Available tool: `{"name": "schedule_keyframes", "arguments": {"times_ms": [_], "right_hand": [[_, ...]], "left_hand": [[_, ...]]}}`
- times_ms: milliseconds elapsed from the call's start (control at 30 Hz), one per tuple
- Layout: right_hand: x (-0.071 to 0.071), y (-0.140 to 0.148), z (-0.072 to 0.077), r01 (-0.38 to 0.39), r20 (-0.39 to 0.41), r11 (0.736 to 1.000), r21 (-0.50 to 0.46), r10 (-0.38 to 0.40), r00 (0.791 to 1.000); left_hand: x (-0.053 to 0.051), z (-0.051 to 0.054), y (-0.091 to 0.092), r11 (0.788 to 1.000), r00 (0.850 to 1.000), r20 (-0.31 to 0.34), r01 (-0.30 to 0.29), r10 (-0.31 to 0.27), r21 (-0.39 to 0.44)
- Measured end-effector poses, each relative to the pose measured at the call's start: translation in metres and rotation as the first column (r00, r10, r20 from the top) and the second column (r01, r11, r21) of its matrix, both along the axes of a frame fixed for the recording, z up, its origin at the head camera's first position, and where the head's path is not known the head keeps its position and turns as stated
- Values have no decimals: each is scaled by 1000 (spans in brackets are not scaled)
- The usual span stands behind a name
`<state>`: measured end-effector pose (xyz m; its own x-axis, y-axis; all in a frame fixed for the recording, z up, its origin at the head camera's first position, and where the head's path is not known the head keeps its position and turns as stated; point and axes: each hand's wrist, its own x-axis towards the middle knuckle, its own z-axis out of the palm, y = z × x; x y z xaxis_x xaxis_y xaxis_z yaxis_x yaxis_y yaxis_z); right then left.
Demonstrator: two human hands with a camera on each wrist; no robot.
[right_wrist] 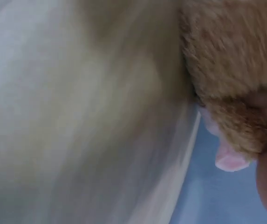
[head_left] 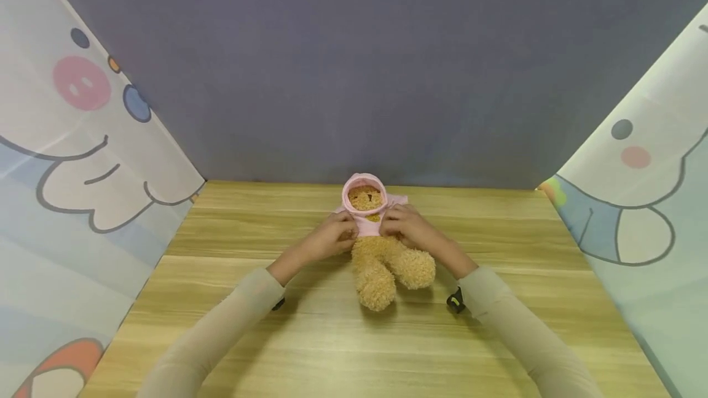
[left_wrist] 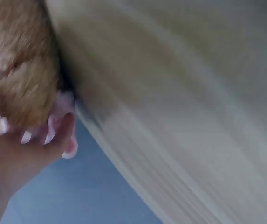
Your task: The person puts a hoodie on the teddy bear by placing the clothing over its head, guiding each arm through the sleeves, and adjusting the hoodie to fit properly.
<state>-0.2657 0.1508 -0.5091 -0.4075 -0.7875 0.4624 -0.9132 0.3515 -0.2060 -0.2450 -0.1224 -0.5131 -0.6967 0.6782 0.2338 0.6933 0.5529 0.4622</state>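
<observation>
left hand point(head_left: 334, 235): fingers curled, gripping the pink top point(head_left: 367, 228) at one flank of the bear point(head_left: 375, 281). right hand point(head_left: 408, 227): fingers likewise curled, gripping the top at the bear's opposite flank. bear lies face up on the table point(head_left: 359, 367); hood point(head_left: 362, 177) rings its face, top covers its chest, legs bare. grey wall point(head_left: 359, 66) stands beyond the bear's head.
</observation>
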Motion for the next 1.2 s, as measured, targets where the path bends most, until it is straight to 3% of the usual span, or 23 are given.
{"name": "schedule_keyframes", "arguments": {"times_ms": [100, 200, 267, 333, 467, 533, 600, 700, 833, 967, 1067, 1200], "right_hand": [[-7, 1, -4, -51, -149, 998, -38, 45, 988], [-8, 3, -2, -44, -140, 996, -71, 34, 990], [-4, 5, 1, -7, -45, 998, -69, 4, 999], [2, 8, 5, 39, 105, 998, -40, -34, 994], [11, 13, 12, 77, 378, 994, 73, -99, 921], [11, 15, 14, 45, 447, 993, 111, -90, 890], [9, 19, 13, 10, 469, 993, 116, -64, 881], [7, 23, 6, 21, 431, 996, 91, -58, 900], [8, 23, -5, 140, 252, 983, 120, -167, 953], [12, 21, -13, 234, 86, 959, 163, -250, 965], [13, 21, -14, 252, 80, 956, 147, -265, 961], [10, 24, -8, 238, 179, 964, 118, -257, 950]], "left_hand": [[-1, 1, 6, 999, 999, -43, -31, 31, -10], [-3, 2, 8, 997, 997, -35, -75, 75, -21], [-2, 1, 7, 993, 994, -5, -112, 112, -27], [0, -1, 4, 988, 987, 42, -150, 152, -46], [7, -8, -2, 979, 974, 108, -192, 199, -73], [9, -10, -2, 981, 975, 116, -186, 192, -63], [8, -11, -1, 984, 977, 121, -172, 176, -41], [5, -12, 3, 987, 981, 110, -163, 163, -8], [2, -14, 10, 984, 983, 55, -175, 176, -22], [5, -12, 16, 982, 985, -28, -170, 168, -87], [6, -9, 19, 979, 982, -31, -186, 184, -79], [5, -7, 21, 970, 968, 63, -243, 242, 17]]}}
